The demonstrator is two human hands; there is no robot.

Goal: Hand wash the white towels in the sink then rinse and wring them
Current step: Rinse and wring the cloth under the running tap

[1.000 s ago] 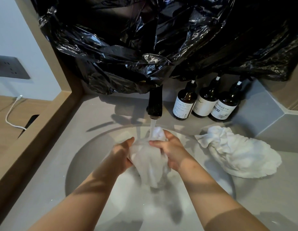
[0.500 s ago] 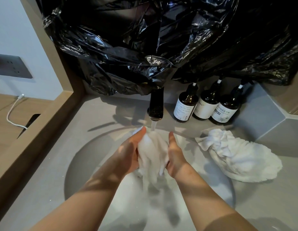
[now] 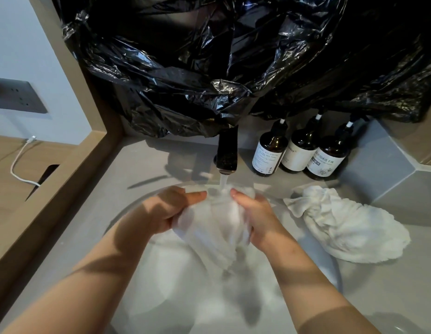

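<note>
White towel (image 3: 214,222) bunched over the sink (image 3: 137,201), under the tap (image 3: 227,153) stream. The left hand (image 3: 166,208) and right hand (image 3: 255,213) each clutch a side. Probably rinsing; motion blur hides suds. Next: opposing twist to wring. Second towel (image 3: 342,225) waits near the counter (image 3: 93,225) back-right corner.

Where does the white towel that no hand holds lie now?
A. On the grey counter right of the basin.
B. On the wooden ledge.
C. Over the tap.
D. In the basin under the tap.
A: the loose towel lies crumpled on the grey counter right of the basin, near the brown bottles; the left hand and right hand grip the other towel.
</note>
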